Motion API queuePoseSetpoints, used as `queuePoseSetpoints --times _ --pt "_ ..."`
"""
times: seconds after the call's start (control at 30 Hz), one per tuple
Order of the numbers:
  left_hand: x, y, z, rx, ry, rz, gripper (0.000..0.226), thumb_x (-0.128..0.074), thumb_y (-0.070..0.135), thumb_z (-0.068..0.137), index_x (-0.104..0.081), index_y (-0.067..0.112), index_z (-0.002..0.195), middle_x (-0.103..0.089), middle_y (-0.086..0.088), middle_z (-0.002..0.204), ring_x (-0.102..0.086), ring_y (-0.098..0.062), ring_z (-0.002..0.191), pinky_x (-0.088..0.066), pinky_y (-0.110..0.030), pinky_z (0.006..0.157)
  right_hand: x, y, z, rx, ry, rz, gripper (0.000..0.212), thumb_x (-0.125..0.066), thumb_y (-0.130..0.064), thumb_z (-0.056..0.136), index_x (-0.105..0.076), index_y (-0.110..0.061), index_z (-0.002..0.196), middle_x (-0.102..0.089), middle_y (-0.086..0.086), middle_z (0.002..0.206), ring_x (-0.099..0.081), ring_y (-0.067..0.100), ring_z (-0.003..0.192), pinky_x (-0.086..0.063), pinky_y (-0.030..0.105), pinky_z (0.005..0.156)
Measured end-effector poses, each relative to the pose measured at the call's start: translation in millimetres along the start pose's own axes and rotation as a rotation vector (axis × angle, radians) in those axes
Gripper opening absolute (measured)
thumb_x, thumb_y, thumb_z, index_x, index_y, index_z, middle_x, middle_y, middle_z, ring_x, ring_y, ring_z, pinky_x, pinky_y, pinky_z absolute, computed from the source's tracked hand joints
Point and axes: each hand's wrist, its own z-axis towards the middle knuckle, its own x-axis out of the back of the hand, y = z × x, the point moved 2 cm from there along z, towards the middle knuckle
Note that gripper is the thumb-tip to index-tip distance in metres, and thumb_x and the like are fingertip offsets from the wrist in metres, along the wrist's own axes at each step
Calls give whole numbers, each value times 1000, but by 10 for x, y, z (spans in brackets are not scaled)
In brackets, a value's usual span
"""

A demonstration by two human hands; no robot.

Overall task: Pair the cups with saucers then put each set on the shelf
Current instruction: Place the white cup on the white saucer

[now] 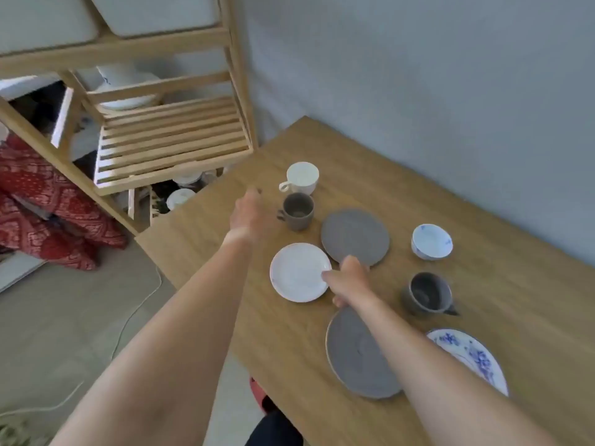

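Table: a wooden table (pixel 483 317) is standing by a grey wall (pixel 418 75), and all the cups and saucers are sitting on it.
Left hand: the left hand (pixel 248 210) is reaching out over the table, just beside the far grey cup (pixel 297 210). It is not holding anything. The hand is blurry, so I cannot tell if the fingers are spread or curled.
Right hand: the right hand (pixel 349 280) is lying between the white saucer (pixel 300 272) and the far grey saucer (pixel 355 236). Its fingers are touching the edge of the white saucer. I cannot tell if it is pinching the saucer or only touching it.
White cup: the white cup (pixel 302 178) is standing upright at the far end, right behind the far grey cup, with its handle pointing left.
Near grey cup: the near grey cup (pixel 428 292) is standing to the right of the right hand, apart from it.
Blue and white cup: the blue and white cup (pixel 431 241) is sitting near the wall, to the right of the far grey saucer.
Near grey saucer: the near grey saucer (pixel 357 355) is lying under the right arm.
Blue and white saucer: the blue and white saucer (pixel 476 358) is lying at the near right, partly hidden by the arm.
Shelf: the wooden shelf (pixel 170 146) is standing to the left of the table. Some white dishes (pixel 128 88) are sitting on a higher level.
Floor: a red patterned cloth (pixel 42 201) is lying by the shelf.
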Motion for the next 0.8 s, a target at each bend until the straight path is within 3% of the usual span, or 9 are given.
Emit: queuePoseSetpoints --times 0.1,0.17,0.23,0.3,0.37,0.5,0.67,0.8 --pt "-34 15 388 21 -4 -49 49 -71 22 91 -54 13 136 -56 -10 135 -54 -24 113 -50 -36 92 -191 23 70 -51 25 69 22 -59 -14 80 -50 -6 99 -63 13 101 -60 28 73 -46 29 52" --pt "-109 54 602 -3 -88 1 41 -71 29 92 -61 11 127 -60 -8 124 -58 -27 113 -51 -38 93 -296 91 93 -68 16 119 25 -60 -10 80 -54 -1 104 -69 19 96 -63 25 61 -45 26 41" --pt "-198 82 788 -4 -174 13 27 -63 36 96 -67 11 106 -62 -3 98 -59 -25 94 -47 -33 78 -307 92 135 -78 54 207 22 -61 -5 81 -56 5 100 -72 27 85 -63 24 49 -47 25 37" --pt "-257 101 903 -7 -210 20 35 -56 38 100 -69 5 99 -55 -1 77 -52 -21 75 -38 -28 66 -302 93 159 -77 85 228 13 -63 -1 79 -58 8 87 -72 30 72 -65 28 47 -50 28 43" --pt "-307 122 975 -14 -275 32 39 -52 39 102 -69 5 102 -59 -5 82 -54 -21 78 -41 -30 70 -295 84 177 -85 90 240 6 -63 0 77 -57 1 76 -69 27 61 -65 30 45 -51 30 47" --pt "-338 159 999 -50 -434 41 35 -43 39 104 -70 17 108 -69 -7 112 -61 -26 108 -48 -44 101 -292 40 212 -127 86 263 7 -65 0 76 -58 -2 78 -71 28 64 -62 24 40 -53 31 47" --pt "-302 52 981 10 -420 -187 28 -45 27 104 -63 21 84 -68 -10 111 -63 -32 113 -47 -48 105 -314 -28 288 -151 76 265 16 -65 -2 76 -51 -9 73 -65 15 55 -62 22 36 -48 24 42" --pt "-112 -247 882 49 -313 -290 23 -50 28 103 -67 16 96 -69 -8 109 -63 -24 104 -50 -40 95 -368 -54 294 -148 72 278 18 -68 -4 77 -51 -9 76 -69 10 59 -65 22 38 -49 25 42"
